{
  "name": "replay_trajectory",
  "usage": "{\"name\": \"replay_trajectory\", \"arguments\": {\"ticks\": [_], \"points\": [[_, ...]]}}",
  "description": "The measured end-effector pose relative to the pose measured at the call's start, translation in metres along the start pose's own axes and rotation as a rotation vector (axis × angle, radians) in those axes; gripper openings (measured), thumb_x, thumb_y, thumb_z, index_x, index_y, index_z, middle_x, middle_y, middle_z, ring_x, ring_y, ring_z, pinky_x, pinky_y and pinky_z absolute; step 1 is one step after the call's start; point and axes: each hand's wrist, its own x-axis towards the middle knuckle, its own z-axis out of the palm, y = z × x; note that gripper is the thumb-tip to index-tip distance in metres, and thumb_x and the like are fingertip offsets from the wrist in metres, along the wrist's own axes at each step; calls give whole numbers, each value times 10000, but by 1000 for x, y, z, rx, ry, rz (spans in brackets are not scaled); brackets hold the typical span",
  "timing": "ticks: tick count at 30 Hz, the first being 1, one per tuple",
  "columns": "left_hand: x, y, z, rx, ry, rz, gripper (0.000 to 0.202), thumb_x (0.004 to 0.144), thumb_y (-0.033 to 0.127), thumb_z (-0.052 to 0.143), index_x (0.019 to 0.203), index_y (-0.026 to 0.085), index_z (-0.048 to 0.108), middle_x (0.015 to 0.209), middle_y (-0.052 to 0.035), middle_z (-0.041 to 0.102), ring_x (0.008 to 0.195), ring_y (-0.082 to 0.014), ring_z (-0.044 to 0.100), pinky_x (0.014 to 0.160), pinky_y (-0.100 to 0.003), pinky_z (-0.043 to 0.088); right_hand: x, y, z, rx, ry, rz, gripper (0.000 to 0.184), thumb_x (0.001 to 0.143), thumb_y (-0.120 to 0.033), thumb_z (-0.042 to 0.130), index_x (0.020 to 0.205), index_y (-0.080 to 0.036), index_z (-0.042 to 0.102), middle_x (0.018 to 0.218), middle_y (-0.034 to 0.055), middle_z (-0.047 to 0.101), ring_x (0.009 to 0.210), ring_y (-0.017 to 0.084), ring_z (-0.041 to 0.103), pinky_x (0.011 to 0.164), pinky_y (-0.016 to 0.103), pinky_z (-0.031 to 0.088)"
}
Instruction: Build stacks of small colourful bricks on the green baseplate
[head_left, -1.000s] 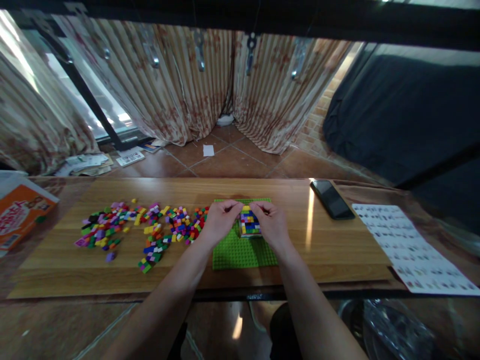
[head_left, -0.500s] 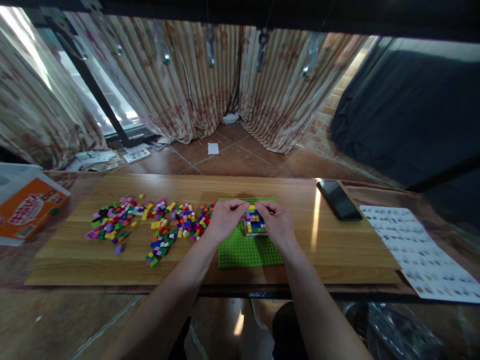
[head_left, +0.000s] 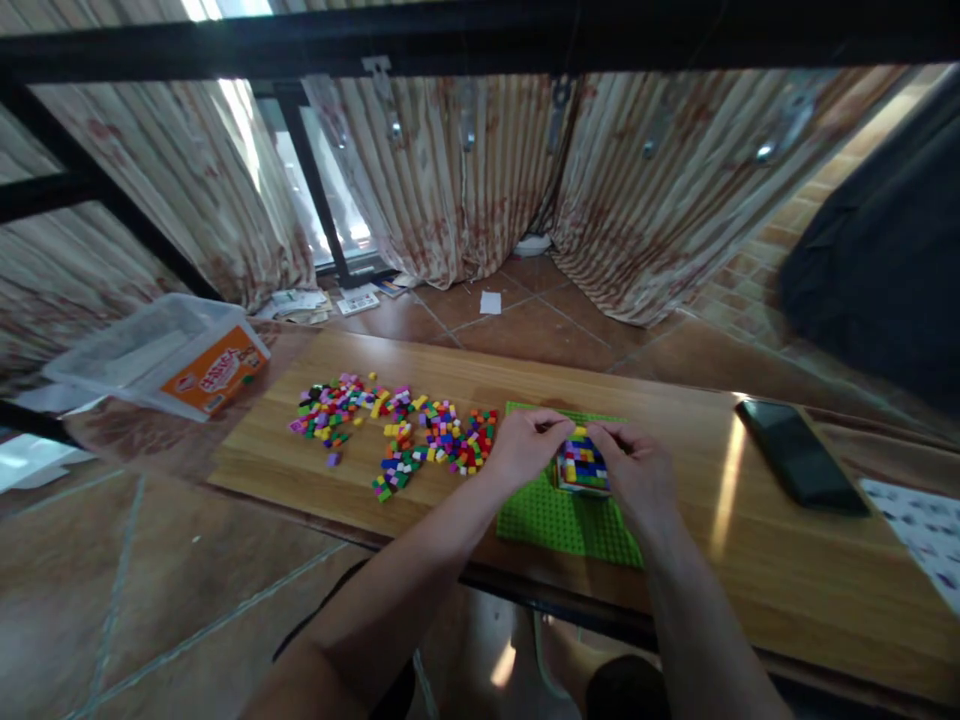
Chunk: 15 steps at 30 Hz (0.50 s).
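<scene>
A small block built of multicoloured toy bricks (head_left: 585, 468) stands on the green baseplate (head_left: 559, 525). At its far left corner, the thumb and fingers of my left hand (head_left: 529, 442) are closed on the brick block. My right hand (head_left: 639, 465) grips the far right corner, its fingers curled inward. Yellow bricks show on the top between my fingertips. Whether a loose brick is also pinched there is hidden.
Loose bricks (head_left: 442, 430) lie in a long spread left of the baseplate. A clear plastic bin (head_left: 154, 350) with an orange label stands farther left. To the right are a black phone (head_left: 799, 455) and a printed sheet (head_left: 919, 520), all around the wooden board (head_left: 690, 420).
The view has swung left, so everything sits farther right and the bin shows more fully. My hands stay at the far corners of the brick block.
</scene>
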Motion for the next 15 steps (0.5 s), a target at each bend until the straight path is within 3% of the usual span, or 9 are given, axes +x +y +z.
{"name": "replay_trajectory", "arguments": {"ticks": [4,7,11,15], "points": [[-5,4,-8,115,-18,58,256,844,279,527,844,151,748,777,-48,731,729,-158,630,656,-246,486,-2,1,-1,-43,7,33,336,704,-506,659,812,-199,742,753,36,724,677,195,648,623,306,512],[-6,7,-25,192,28,69,253,847,275,526,853,152,747,771,-48,732,735,-161,635,671,-253,488,-4,-1,-2,-80,8,53,308,708,-487,654,813,-211,743,764,33,725,688,197,658,623,301,520],[-3,9,-59,245,162,55,236,834,242,527,835,151,745,776,-48,733,729,-159,642,683,-255,491,-5,1,-2,-117,31,55,313,724,-471,643,860,-208,742,808,46,730,683,197,665,602,304,533],[-2,13,-107,425,316,6,223,814,199,525,821,150,743,806,-56,737,747,-162,647,707,-258,481,-3,6,1,-85,66,22,326,728,-446,651,920,-197,737,862,67,733,713,201,676,622,315,546]]}}
